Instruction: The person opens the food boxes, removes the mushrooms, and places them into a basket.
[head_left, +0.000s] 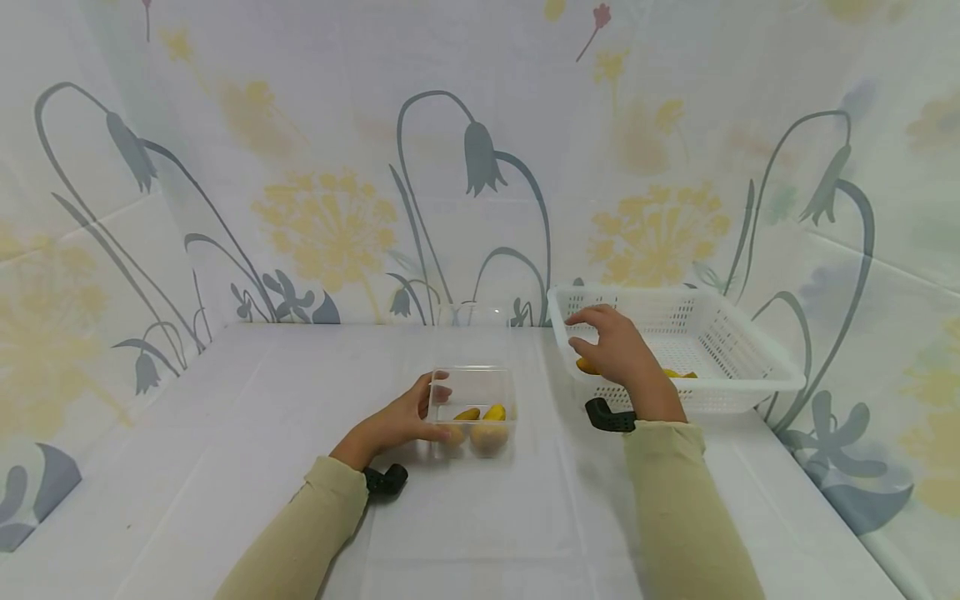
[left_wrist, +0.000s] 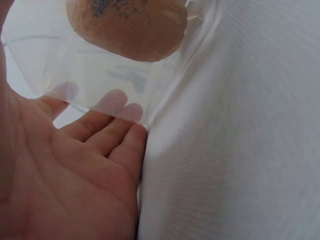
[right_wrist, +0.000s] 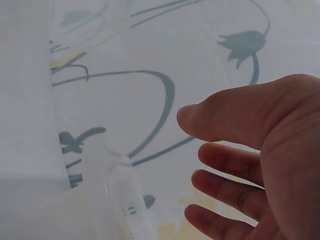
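Note:
A clear plastic box (head_left: 474, 387) stands on the table with its clear lid (head_left: 472, 321) raised at the back. In it lie two tan rounded pieces (head_left: 489, 436), like buns, and two yellow elongated pieces (head_left: 494, 412). The left wrist view shows dark specks on one bun-like piece (left_wrist: 131, 25). My left hand (head_left: 401, 419) holds the box's left side, thumb at the front and fingers farther back; fingertips show through the plastic. My right hand (head_left: 618, 346) hovers over the left end of a white basket (head_left: 757, 350), thumb and fingers apart, holding nothing.
Yellow pieces (head_left: 678, 373) lie in the basket near its front wall, partly hidden by my right hand and the rim. A white cloth (head_left: 247, 467) covers the table. Behind it hangs a flower-printed curtain (head_left: 337, 125).

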